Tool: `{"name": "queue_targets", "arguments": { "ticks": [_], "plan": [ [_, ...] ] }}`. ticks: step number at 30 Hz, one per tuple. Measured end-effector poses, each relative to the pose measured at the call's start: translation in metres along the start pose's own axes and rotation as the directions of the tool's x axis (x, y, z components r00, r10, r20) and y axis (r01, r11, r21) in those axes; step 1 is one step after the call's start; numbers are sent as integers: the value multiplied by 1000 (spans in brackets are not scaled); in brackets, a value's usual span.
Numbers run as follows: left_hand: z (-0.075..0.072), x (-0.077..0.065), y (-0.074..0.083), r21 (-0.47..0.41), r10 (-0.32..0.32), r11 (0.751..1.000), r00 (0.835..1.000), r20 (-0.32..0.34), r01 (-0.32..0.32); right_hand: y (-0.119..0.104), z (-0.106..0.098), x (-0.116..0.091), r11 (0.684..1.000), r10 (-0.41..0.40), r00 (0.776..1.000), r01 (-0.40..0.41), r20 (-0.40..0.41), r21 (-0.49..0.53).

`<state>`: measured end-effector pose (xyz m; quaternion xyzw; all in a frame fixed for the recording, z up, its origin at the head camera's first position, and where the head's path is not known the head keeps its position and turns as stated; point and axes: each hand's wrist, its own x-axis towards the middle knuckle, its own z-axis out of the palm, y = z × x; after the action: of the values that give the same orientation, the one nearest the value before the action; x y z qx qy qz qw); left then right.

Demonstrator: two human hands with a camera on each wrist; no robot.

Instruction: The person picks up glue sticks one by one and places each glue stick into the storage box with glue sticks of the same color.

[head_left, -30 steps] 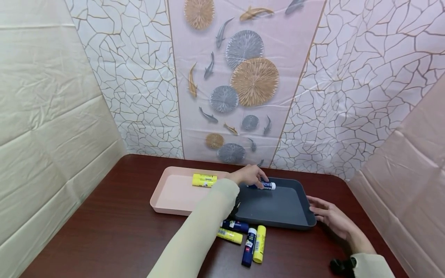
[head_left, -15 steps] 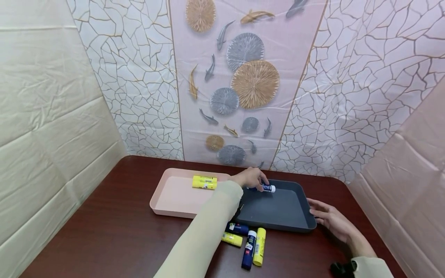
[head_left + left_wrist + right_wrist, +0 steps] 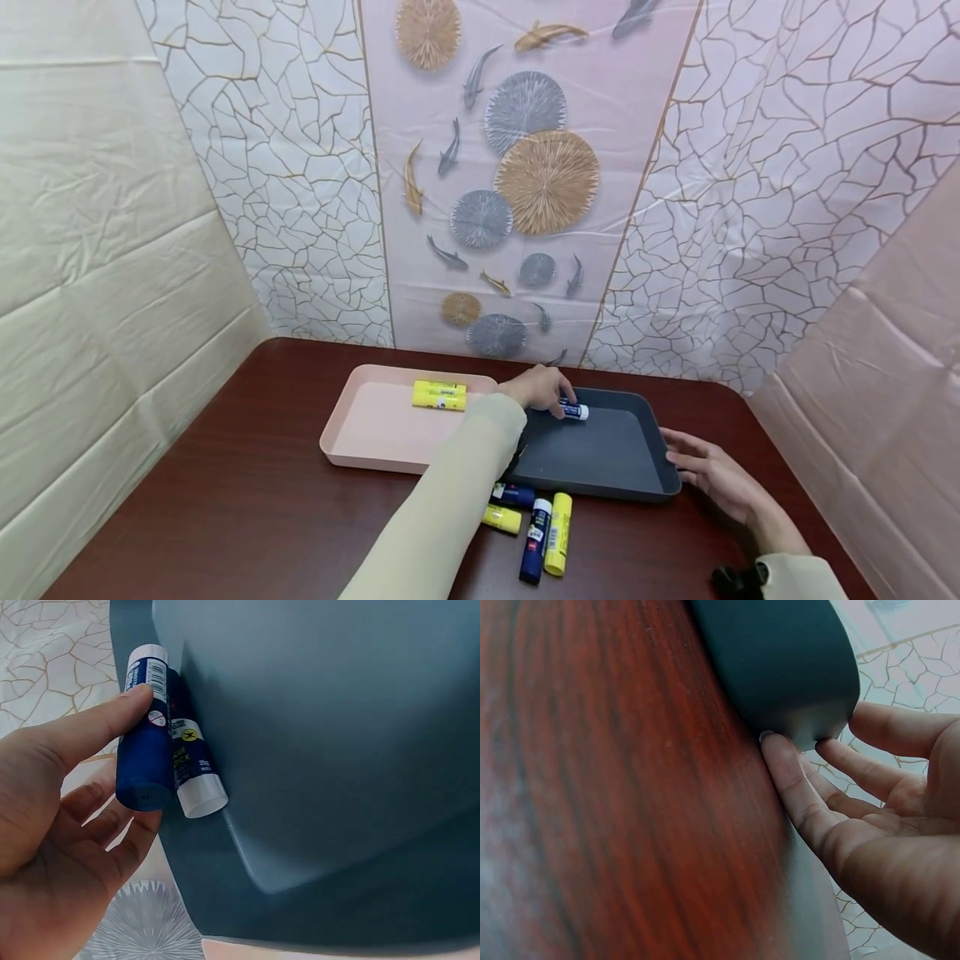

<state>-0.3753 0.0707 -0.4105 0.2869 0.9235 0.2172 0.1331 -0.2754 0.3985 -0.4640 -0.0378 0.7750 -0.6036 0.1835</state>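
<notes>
Behind the dark reddish-brown table (image 3: 202,500) hangs pale cloth (image 3: 540,192) printed with fish.

left arm (image 3: 438,504) outstretched, left hand (image 3: 537,387) curled in a pinch; right hand (image 3: 717,477) relaxed, fingers (image 3: 791,772) loosely extended.

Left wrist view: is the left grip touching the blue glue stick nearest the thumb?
Touching: the left wrist view shows the thumb of the left grip lying on that blue glue stick.
</notes>
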Motion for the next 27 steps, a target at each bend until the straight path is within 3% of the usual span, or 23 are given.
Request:
{"name": "queue_targets", "arguments": {
  "ticks": [9, 17, 27],
  "plan": [
    [3, -5, -1, 17, 14, 1000, 1000, 6, -14, 1, 0, 1, 1000, 3, 1000, -3, 0, 2],
    [9, 3, -3, 77, 21, 997, 1000, -7, -20, 0, -1, 1, 1000, -4, 1000, 4, 1, 4],
    [8, -1, 4, 129, -33, 991, 999, -14, 35, 1, -1, 1, 1000, -6, 1000, 6, -8, -2]
  ]
}}
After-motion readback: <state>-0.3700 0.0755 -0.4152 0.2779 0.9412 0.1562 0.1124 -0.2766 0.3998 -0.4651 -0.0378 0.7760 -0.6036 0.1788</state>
